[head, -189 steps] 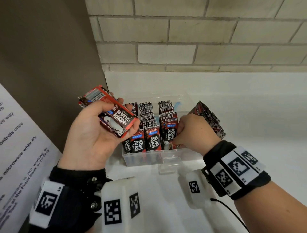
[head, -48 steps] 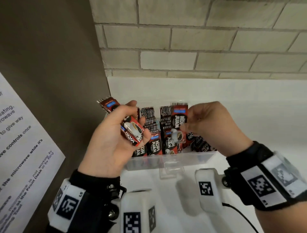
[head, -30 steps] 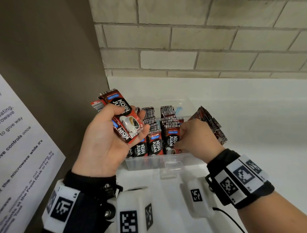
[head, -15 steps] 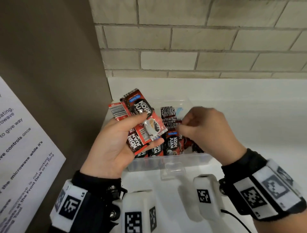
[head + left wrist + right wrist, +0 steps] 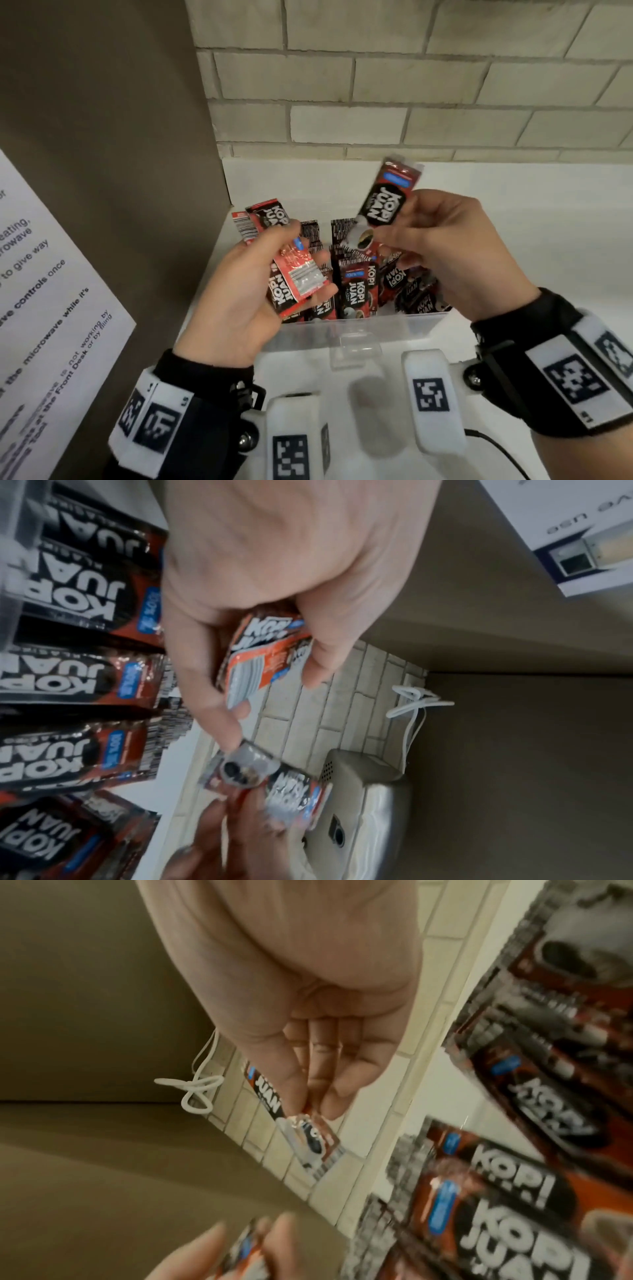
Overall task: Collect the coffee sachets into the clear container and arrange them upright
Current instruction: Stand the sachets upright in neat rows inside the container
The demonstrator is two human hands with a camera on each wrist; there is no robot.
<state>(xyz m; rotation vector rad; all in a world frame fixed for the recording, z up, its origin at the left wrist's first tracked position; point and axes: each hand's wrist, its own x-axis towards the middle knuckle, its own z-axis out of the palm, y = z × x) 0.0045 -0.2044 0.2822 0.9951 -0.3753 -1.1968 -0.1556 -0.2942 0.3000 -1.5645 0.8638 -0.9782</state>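
With the left hand [image 5: 239, 308] gripping spare sachets [image 5: 291, 270], the right hand [image 5: 445, 253] pinching one sachet [image 5: 383, 209] should lower it upright into the clear container [image 5: 376, 329].

The white worktop [image 5: 531, 240] carries the clear container [image 5: 394, 327], which stands near the brick wall [image 5: 376, 85].

It looks like a shared office pantry: a printed microwave notice [image 5: 51, 291] mentioning the front desk hangs on a brown panel [image 5: 113, 137], beside a white worktop [image 5: 531, 240], a pale brick wall [image 5: 411, 85] and boxed coffee sachets [image 5: 356, 291].
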